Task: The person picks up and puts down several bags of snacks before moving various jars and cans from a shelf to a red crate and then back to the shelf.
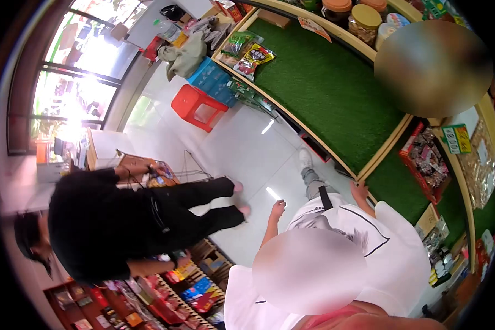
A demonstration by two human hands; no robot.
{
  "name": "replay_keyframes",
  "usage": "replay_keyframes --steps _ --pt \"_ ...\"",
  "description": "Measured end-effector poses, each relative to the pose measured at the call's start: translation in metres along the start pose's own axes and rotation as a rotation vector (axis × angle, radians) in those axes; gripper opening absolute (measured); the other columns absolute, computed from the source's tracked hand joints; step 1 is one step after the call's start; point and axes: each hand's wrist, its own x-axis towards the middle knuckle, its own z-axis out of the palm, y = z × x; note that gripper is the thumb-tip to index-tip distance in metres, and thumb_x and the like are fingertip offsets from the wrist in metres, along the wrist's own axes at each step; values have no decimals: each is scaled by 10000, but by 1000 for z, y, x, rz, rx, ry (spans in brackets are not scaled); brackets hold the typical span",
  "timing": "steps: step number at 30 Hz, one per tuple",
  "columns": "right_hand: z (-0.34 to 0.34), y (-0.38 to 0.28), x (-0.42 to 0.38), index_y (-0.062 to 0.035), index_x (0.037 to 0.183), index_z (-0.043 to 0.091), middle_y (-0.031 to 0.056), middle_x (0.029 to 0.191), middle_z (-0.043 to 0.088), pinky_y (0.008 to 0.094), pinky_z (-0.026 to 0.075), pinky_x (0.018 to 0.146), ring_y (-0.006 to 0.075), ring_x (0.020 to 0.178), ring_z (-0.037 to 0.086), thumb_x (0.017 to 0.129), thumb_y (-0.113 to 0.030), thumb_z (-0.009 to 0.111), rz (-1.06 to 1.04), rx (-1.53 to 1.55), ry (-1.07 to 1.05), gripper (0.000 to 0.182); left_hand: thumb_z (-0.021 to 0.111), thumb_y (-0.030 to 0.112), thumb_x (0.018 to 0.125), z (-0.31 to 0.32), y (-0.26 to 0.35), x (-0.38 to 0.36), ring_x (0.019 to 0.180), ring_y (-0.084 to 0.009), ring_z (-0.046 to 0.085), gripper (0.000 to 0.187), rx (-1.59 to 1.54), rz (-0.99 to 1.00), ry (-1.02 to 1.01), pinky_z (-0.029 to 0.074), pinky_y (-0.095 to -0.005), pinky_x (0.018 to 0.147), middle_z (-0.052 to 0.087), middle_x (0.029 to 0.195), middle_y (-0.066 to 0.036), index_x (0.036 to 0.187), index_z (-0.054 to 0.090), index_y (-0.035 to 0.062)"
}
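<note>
My left hand [278, 209] hangs above the tiled floor in front of my white shirt [410, 242], its fingers curled in; whatever they may hold is hidden. On the other side, my right hand [360, 191] rests at the wooden edge [363, 175] of a display counter, with its fingers loosely extended along it. Beside that hand, green artificial turf [330, 82] lines the counter. Farther along lie snack packets [254, 59]. One of my shoes [305, 158] shows on the floor below.
A person in black [104, 220] stands at left, one hand near packaged goods [198, 291]. A red plastic stool [197, 107] and a blue crate [212, 82] stand by the counter's far end. Lidded jars [364, 25] and a tray of wrapped goods [426, 159] line the right.
</note>
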Motion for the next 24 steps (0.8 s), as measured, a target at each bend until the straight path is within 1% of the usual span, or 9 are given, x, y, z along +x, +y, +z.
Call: replay_keyframes --steps 4,5,9,11,15,18,19,21,24 --pt "14 -23 30 21 1519 198 365 1527 181 535 338 1086 492 1360 341 756 -650 647 245 75 -84 1110 588 322 862 -59 47 52 916 -310 677 493 336 91 0 531 -402 783 700 1066 -177 1258 620 30" --pt "13 -32 45 30 1471 326 324 1545 221 542 347 1080 475 1363 363 778 -603 626 304 103 -156 986 588 345 866 -74 69 66 1029 -376 662 498 405 103 -29 501 -406 909 679 1144 -220 1230 631 8" --pt "-11 -83 68 17 1272 609 237 1346 569 440 376 1065 371 1261 527 802 -626 528 216 381 -306 800 556 293 916 -129 154 134 1046 -305 659 429 353 287 46 501 -390 898 699 1094 -193 1223 628 3" --pt "-9 -130 80 18 1309 579 248 1380 535 415 371 1071 379 1279 507 804 -579 553 164 536 -202 782 556 227 926 -145 198 170 1004 -294 669 382 300 420 139 509 -389 878 701 1078 -191 1220 617 -9" --pt "-13 -263 80 7 1255 615 181 1308 603 397 415 1004 291 1203 556 842 -482 619 -4 720 117 640 638 171 869 -179 318 230 1076 -354 621 383 372 730 304 472 -428 951 664 1127 -204 1213 606 6" --pt "-10 -372 85 -43 1250 620 80 1176 673 354 466 908 202 1070 611 886 -381 623 -165 919 -44 496 648 159 848 -211 426 287 1143 -393 551 443 406 946 324 438 -442 988 597 1191 -232 1251 548 3" --pt "-14 -416 70 -72 1276 598 69 1176 673 386 462 921 219 1074 611 910 -390 602 -138 1083 -166 484 645 157 847 -220 463 306 1146 -404 536 467 430 1060 344 431 -446 990 573 1211 -241 1269 523 -3" --pt "-16 -501 60 -98 1358 518 97 1253 635 408 450 965 252 1149 587 956 -416 553 -127 1192 -415 514 650 170 845 -236 538 337 1130 -426 519 509 501 1032 353 420 -477 985 540 1234 -239 1297 490 -1" --pt "3 -615 59 -99 1433 451 93 1328 587 402 430 999 264 1196 559 961 -424 549 -182 1148 -456 582 653 185 847 -253 608 398 1107 -444 517 525 599 1135 413 415 -502 980 527 1237 -234 1309 477 9"
